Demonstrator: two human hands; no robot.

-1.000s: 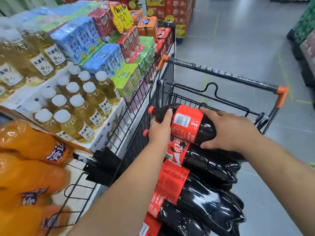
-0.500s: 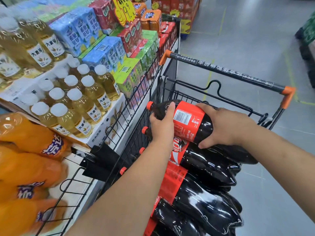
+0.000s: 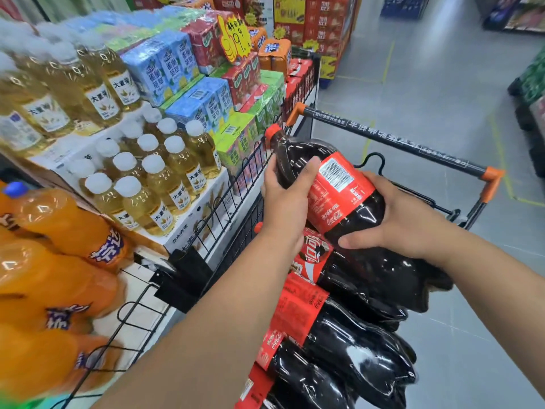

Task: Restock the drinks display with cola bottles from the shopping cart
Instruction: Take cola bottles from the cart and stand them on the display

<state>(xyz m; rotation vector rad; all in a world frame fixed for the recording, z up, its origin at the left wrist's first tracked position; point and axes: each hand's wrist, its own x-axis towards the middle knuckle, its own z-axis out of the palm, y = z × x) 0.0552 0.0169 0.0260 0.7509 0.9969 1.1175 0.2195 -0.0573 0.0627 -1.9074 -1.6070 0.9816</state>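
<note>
Broad grey floor [image 3: 427,93] right of cart [image 3: 398,143], cola bottle [image 3: 339,187] above its rim

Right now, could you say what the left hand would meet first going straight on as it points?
The cola bottle the left hand grips; beyond that, probably the cart handle, depth unclear.

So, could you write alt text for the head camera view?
A person's left hand and right hand grip a large cola bottle above more cola bottles lying in a shopping cart. Beside the cart, shelves hold tea bottles, drink cartons and orange soda bottles.
</note>
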